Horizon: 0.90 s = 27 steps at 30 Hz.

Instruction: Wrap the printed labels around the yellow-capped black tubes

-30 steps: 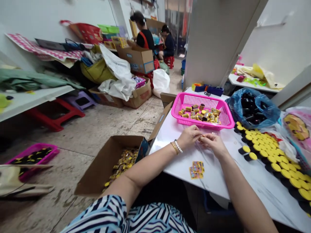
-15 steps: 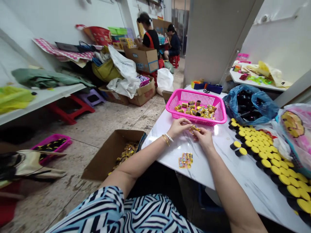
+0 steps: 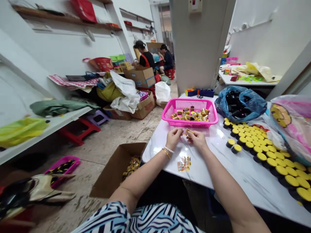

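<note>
My right hand [image 3: 198, 141] pinches a small yellow-gold printed label [image 3: 188, 132] above the white table, just in front of the pink basket. To its left, and apart from the label, my left hand [image 3: 174, 138] has its thumb and fingertips pressed together. Whether anything lies between those fingertips I cannot make out. Below my hands, a loose pile of flat printed labels [image 3: 184, 163] lies near the table's front edge. Inside the pink mesh basket [image 3: 189, 124] are several short gold tubes [image 3: 186, 115], rolled and printed like the label.
Right of my hands stand rows of black pots with yellow lids [image 3: 272, 154] and a blue bag [image 3: 222, 105] of black parts. A cardboard box [image 3: 109, 171] of gold pieces sits left below the table [image 3: 213, 168]. Two people sit working farther back.
My hands have moved apart; the label, earlier between both hands, is now in my right hand only. The view has tilted up, and the scene sits lower and a little left at the table.
</note>
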Each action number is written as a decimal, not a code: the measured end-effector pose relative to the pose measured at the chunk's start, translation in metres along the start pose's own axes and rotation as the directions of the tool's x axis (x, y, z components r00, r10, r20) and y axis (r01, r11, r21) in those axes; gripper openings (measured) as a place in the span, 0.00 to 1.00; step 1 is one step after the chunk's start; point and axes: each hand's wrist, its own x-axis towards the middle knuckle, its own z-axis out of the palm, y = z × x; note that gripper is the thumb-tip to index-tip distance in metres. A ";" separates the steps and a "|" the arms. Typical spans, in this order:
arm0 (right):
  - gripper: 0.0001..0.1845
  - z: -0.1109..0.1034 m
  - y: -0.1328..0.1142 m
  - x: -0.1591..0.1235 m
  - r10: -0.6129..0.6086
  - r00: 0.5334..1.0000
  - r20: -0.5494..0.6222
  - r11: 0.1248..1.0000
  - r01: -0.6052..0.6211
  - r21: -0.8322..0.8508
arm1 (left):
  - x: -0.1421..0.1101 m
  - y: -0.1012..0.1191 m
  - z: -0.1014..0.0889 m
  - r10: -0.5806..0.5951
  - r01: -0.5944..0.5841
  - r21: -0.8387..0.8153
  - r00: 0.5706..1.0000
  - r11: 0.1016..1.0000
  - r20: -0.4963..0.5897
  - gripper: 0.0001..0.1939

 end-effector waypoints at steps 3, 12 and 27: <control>0.32 -0.001 0.002 -0.001 -0.011 1.000 0.003 0.998 0.011 -0.061 | 0.000 0.008 0.000 -0.001 0.001 0.017 1.000 1.000 0.029 0.22; 0.25 0.008 -0.010 -0.012 -0.113 0.994 0.013 0.968 0.113 -0.225 | 0.006 0.025 -0.017 -0.123 0.127 -0.011 0.978 0.992 0.170 0.21; 0.27 -0.004 -0.006 -0.014 -0.207 0.974 -0.093 0.916 0.160 -0.368 | 0.022 0.033 -0.018 -0.328 0.343 0.056 0.821 0.938 0.467 0.25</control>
